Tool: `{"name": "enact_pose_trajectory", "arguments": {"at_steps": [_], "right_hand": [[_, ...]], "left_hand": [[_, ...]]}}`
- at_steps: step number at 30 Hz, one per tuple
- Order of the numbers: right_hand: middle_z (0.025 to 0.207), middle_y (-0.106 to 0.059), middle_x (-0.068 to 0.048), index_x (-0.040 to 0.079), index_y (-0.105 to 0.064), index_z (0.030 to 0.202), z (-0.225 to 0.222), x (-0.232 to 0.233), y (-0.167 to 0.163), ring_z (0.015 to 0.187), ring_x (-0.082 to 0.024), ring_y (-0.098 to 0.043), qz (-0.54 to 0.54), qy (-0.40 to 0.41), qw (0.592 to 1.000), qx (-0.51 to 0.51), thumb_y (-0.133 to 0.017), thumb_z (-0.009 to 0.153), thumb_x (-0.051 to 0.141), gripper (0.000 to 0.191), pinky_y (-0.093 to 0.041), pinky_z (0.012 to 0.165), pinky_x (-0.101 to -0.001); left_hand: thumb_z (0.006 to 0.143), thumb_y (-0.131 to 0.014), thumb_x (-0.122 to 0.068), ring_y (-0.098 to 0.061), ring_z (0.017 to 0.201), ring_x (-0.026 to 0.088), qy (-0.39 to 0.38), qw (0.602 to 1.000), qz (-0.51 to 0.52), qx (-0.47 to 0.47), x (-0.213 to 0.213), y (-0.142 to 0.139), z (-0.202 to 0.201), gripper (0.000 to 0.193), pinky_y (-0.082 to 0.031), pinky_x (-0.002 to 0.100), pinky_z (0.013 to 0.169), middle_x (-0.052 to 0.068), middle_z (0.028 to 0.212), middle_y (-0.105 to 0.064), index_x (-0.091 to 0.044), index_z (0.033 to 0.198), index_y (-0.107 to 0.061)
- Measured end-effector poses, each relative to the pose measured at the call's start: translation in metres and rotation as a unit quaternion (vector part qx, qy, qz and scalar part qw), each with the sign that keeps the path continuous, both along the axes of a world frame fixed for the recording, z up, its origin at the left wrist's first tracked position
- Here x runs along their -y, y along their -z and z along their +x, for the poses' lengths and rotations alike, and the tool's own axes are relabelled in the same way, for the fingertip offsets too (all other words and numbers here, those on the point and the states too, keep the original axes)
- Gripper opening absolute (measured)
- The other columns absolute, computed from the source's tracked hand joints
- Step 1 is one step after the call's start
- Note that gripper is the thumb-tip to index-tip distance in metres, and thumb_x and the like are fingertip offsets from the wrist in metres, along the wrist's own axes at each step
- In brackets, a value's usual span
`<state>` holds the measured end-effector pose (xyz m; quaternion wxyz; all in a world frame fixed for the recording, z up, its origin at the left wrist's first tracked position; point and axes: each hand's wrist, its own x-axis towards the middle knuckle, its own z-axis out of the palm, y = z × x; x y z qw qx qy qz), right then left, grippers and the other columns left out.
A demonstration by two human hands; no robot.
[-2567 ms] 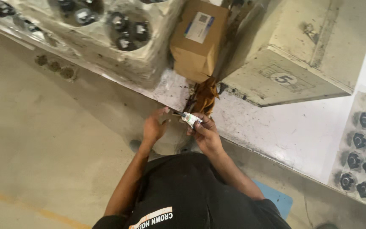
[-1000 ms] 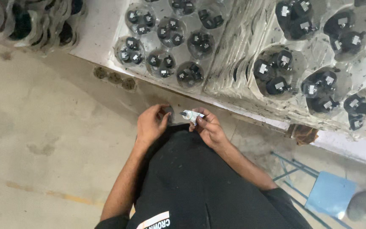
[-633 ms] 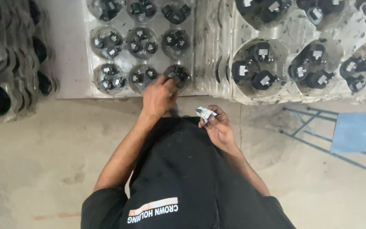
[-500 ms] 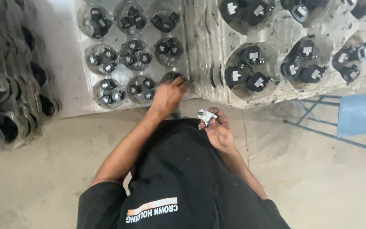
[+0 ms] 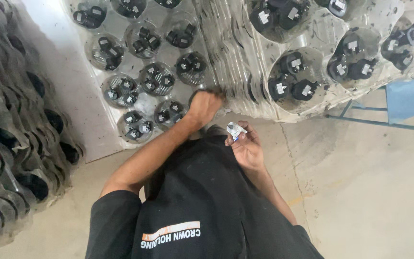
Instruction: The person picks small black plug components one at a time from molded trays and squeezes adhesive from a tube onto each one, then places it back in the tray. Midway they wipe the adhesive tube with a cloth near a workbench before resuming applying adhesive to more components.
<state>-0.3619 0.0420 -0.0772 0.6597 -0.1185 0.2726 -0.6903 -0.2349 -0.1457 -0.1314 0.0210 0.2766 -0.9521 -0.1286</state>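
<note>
Tray (image 5: 99,103) cup now under left hand (image 5: 204,104), fingers curled in; right hand (image 5: 246,146) still pinches small white part (image 5: 235,129).

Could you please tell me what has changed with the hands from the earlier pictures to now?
The left hand left the right hand and reached forward onto the clear tray of black parts. The right hand stayed near the body, still pinching the small white piece.
</note>
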Motion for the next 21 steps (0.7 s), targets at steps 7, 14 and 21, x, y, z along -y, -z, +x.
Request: {"name": "enact_pose_trajectory", "arguments": {"at_steps": [7,14,21], "right_hand": [[0.115,-0.070,-0.016,0.002,-0.059,0.136,0.015,0.006,-0.007,0.096,-0.026,-0.067,-0.024,0.005,1.000,-0.011,-0.071,0.104,0.011,0.036,-0.054,0.089,-0.0424],[0.120,-0.069,-0.016,0.001,-0.062,0.127,0.012,0.022,-0.029,0.104,-0.028,-0.070,-0.063,0.027,0.989,-0.132,-0.080,0.091,0.002,0.041,-0.059,0.090,-0.0421],[0.115,-0.070,-0.015,0.004,-0.065,0.121,0.010,0.032,-0.083,0.102,-0.025,-0.070,-0.135,0.114,0.867,-0.465,-0.084,0.087,-0.001,0.039,-0.058,0.088,-0.0344]], "left_hand": [[0.066,-0.083,-0.026,-0.067,0.085,0.036,-0.116,0.952,0.070,-0.275,-0.001,-0.061,0.027,0.050,-0.055,0.044,0.069,0.019,0.092,-0.067,0.003,0.103,-0.069],[0.076,-0.081,0.008,-0.064,0.092,0.012,-0.331,0.706,0.346,-0.523,-0.009,-0.142,0.102,0.034,-0.058,0.025,0.077,0.003,0.116,-0.063,-0.001,0.108,-0.075],[0.086,-0.075,0.016,-0.076,0.094,0.013,-0.332,0.598,0.439,-0.583,-0.053,-0.189,0.119,0.043,-0.064,0.026,0.085,0.014,0.122,-0.074,0.001,0.126,-0.068]]}}
